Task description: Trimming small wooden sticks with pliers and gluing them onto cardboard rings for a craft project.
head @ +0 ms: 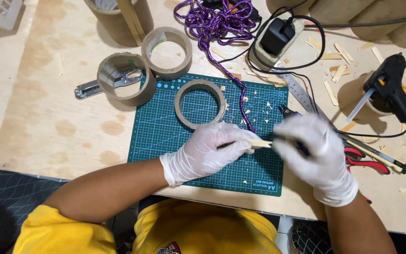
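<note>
1. The left hand, in a white glove, pinches a short wooden stick between thumb and fingers over the green cutting mat.
2. The stick sits near the mat's 4 o'clock area; its long axis runs about level, its free end pointing toward 3 o'clock, at the right hand.
3. The right hand, also gloved, is blurred. It seems closed around a dark-handled cutting tool whose tip shows at its 11 o'clock, though I cannot tell the grip for sure.
4. Small wood chips litter the mat at 1 o'clock, and cut wooden slats lie on the bench beyond, so trimming looks well underway; this piece appears only partly worked.
5. A cardboard ring lies on the mat at 12 o'clock. A glue gun rests untouched at 2 o'clock.
</note>
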